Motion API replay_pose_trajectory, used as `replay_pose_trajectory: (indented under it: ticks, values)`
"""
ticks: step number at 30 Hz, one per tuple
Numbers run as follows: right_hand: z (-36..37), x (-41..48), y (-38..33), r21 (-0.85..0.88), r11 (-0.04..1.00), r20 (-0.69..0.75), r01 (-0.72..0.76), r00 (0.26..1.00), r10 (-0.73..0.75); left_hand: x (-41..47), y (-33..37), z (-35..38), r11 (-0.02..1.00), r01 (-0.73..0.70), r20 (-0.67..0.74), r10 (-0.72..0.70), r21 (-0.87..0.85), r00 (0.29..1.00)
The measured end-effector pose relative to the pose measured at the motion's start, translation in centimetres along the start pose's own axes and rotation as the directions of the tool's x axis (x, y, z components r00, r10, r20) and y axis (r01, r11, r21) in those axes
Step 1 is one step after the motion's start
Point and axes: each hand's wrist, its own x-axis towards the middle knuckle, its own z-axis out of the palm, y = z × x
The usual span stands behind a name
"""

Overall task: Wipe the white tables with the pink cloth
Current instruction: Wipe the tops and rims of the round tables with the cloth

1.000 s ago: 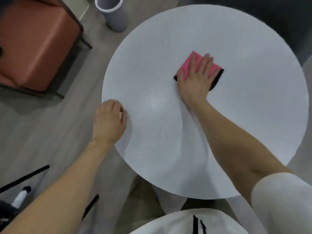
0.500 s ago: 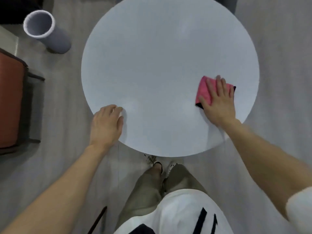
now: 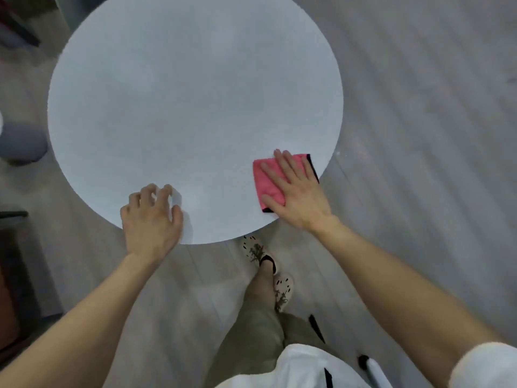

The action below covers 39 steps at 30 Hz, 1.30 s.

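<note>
Mid-wipe: the right hand (image 3: pixel 296 191) presses the pink cloth (image 3: pixel 265 182) flat, fingers straight and slightly spread, at the near right rim of the white worktop (image 3: pixel 181 107). The left hand (image 3: pixel 151 219) braces on the near edge, fingers loosely curled, holding nothing. The next move, I'd judge, is a sweep back inward before the cloth slips off the rim.

Round white table (image 3: pixel 181 107): smooth, matt top. Pink cloth (image 3: pixel 268 180): soft, napped fabric, black-edged. Floor (image 3: pixel 419 135): grey wood-grain planks, dull finish.
</note>
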Motion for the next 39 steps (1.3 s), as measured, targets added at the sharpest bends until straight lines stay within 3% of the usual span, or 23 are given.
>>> replay_pose_trajectory:
  ticks: [4,6,8,11,13,16,18,20,22,23,24,25,30,32,34,37,39]
  values:
    - [-2.7,7.1,5.6,0.011,0.942,-0.070,-0.334,0.940,0.334,0.6,-0.9,0.3,0.998,-0.055,0.012,0.055,0.028,0.998]
    - [-2.8,10.1,5.0,0.045,0.872,-0.086,-0.488,0.868,0.490,1.1,-1.3,0.2,0.996,-0.085,0.037,0.084,0.027,0.996]
    - [-1.4,10.6,1.0,0.072,0.833,-0.100,-0.549,0.827,0.554,1.6,-2.0,-0.4,0.992,-0.122,0.072,0.119,0.031,0.990]
    - [1.0,6.1,-7.9,0.051,0.928,-0.104,-0.369,0.922,0.372,3.4,-4.1,-1.8,0.948,-0.316,0.103,0.311,0.038,0.945]
    - [1.7,2.8,-10.4,0.038,0.980,-0.043,-0.196,0.979,0.197,5.8,-6.1,-2.5,0.875,-0.481,0.083,0.477,0.044,0.875]
    - [0.8,2.1,-6.3,-0.016,0.999,0.040,0.047,0.998,-0.046,10.6,-8.7,-2.6,0.752,-0.650,-0.005,0.654,0.110,0.756]
    - [-0.3,4.6,-1.9,-0.061,0.996,0.041,0.059,0.998,-0.056,14.1,-9.8,-2.3,0.672,-0.728,0.001,0.735,0.140,0.678]
    - [-1.0,9.4,0.4,-0.070,0.974,-0.097,-0.215,0.973,0.207,17.1,-10.1,-1.6,0.583,-0.805,0.043,0.806,0.107,0.590]
    - [-0.9,15.0,-1.4,0.000,0.804,-0.219,-0.594,0.785,0.580,18.5,-10.3,-0.6,0.514,-0.857,0.003,0.857,0.038,0.515]
    - [-0.5,17.8,-3.6,0.058,0.702,-0.240,-0.710,0.672,0.700,18.6,-10.4,-0.2,0.500,-0.866,-0.034,0.865,0.007,0.500]
    - [-0.3,19.9,-6.2,0.101,0.639,-0.241,-0.762,0.605,0.759,18.5,-10.4,0.0,0.495,-0.869,-0.057,0.867,-0.015,0.495]
    - [0.1,20.9,-9.1,0.129,0.642,-0.244,-0.756,0.603,0.759,18.3,-10.5,0.0,0.497,-0.867,-0.061,0.865,-0.031,0.498]
    - [3.4,11.8,-20.9,0.074,0.908,-0.175,-0.413,0.891,0.420,18.2,-10.4,-1.0,0.548,-0.835,0.053,0.836,-0.052,0.546]
    - [3.7,7.3,-20.2,0.060,0.921,-0.132,-0.385,0.911,0.390,18.0,-10.2,-1.3,0.563,-0.826,0.101,0.823,-0.023,0.559]
    - [2.8,5.9,-15.6,0.060,0.857,-0.139,-0.512,0.846,0.515,17.9,-10.1,-1.4,0.570,-0.822,0.110,0.817,-0.006,0.566]
    - [0.1,7.4,-6.6,0.123,0.640,-0.123,-0.758,0.628,0.768,18.3,-10.2,-1.0,0.559,-0.828,0.068,0.829,-0.045,0.555]
    - [-0.9,8.6,-3.5,0.127,0.556,-0.111,-0.822,0.545,0.831,18.4,-10.3,-0.8,0.552,-0.832,0.043,0.834,-0.061,0.550]
